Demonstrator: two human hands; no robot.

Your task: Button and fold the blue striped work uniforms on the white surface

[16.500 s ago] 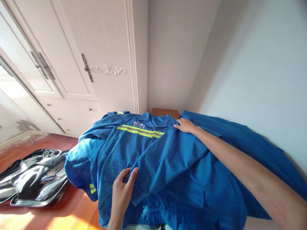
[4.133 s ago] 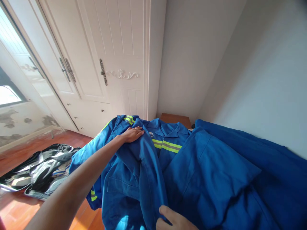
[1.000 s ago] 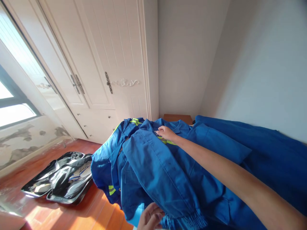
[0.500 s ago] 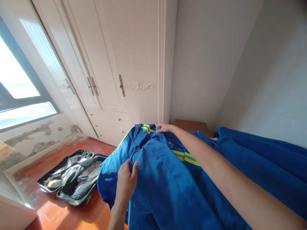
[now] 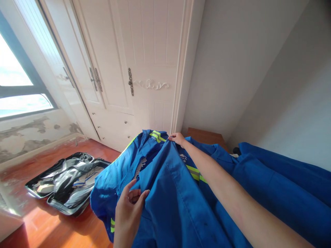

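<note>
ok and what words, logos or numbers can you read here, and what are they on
"VA": end of a white word on the blue jacket's chest; cloth covers the rest.
Characters below it: too small to read.
White marks on the other blue garment, by its yellow-green stripe: too small to read.

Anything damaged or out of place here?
Yes: the wall below the window has ragged grey patches in its pale finish, likely peeling or damp. No clear damage shows on the blue jacket pinched by the right hand.
</note>
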